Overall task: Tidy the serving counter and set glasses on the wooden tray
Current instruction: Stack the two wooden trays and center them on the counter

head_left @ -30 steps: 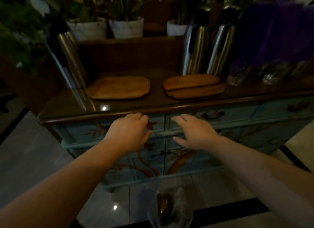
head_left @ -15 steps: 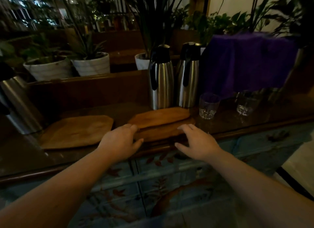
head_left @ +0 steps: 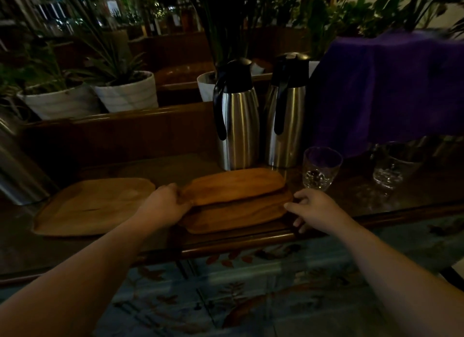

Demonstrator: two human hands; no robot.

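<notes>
A: From the head camera, where are the hands?

B: Both are at the stacked trays near the front edge of the bench (head_left: pixel 251 238). The left hand (head_left: pixel 164 206) is at the left end of the upper wooden tray (head_left: pixel 236 184), its fingers closed around that end. The right hand (head_left: pixel 315 208) is at the right end of the lower wooden tray (head_left: pixel 233 217), fingers spread and curled, the tips just at the tray's corner. I cannot tell whether they are touching it.

A: How do the two trays lie?

B: The upper one rests flat on the lower, set a little further back, so the lower tray's front strip shows.

A: And the glasses?

B: Neither is on a tray. A clear glass (head_left: pixel 321 168) stands upright on the bench just right of the stack, behind the right hand. A second glass (head_left: pixel 391 168) stands further right, partly under the hanging edge of a purple cloth (head_left: pixel 391 85).

A: Anything else on the bench?

B: A third wooden tray (head_left: pixel 93 206) lies flat to the left, apart from the stack. Two steel jugs with black handles stand side by side behind the stack, the left jug (head_left: pixel 237 115) and the right jug (head_left: pixel 287 110). Potted plants in white pots (head_left: pixel 128 93) sit on the ledge behind. The light is dim and the far right is blurred.
</notes>
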